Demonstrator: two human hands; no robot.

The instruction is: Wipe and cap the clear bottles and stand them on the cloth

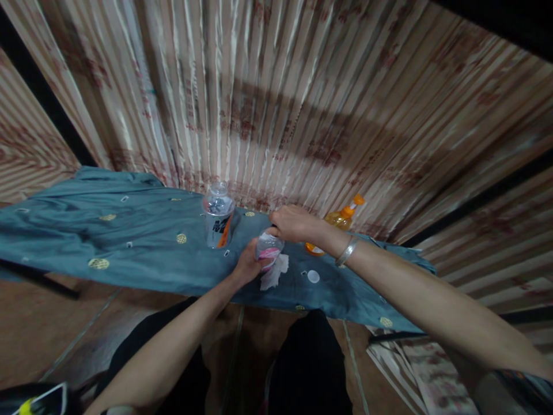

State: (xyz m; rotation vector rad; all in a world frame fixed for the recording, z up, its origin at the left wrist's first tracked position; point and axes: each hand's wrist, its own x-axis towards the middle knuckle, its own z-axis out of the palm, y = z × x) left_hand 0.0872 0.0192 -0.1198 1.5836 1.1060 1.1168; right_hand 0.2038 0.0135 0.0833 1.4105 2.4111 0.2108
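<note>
A small clear bottle with a pink label [268,249] stands on the blue-grey cloth [129,248]. My left hand [247,266] is wrapped round its lower side. My right hand [294,223], with a silver bangle on the wrist, is closed over the bottle's top. A crumpled white tissue [275,275] lies under and beside the bottle. A white cap [313,276] rests on the cloth just to the right.
A taller clear bottle with a dark and orange label [218,218] stands left of my hands. An orange bottle with an orange spout [341,222] sits behind my right wrist. A striped curtain [302,98] hangs behind. My dark-clad knees [309,363] are below the cloth's front edge.
</note>
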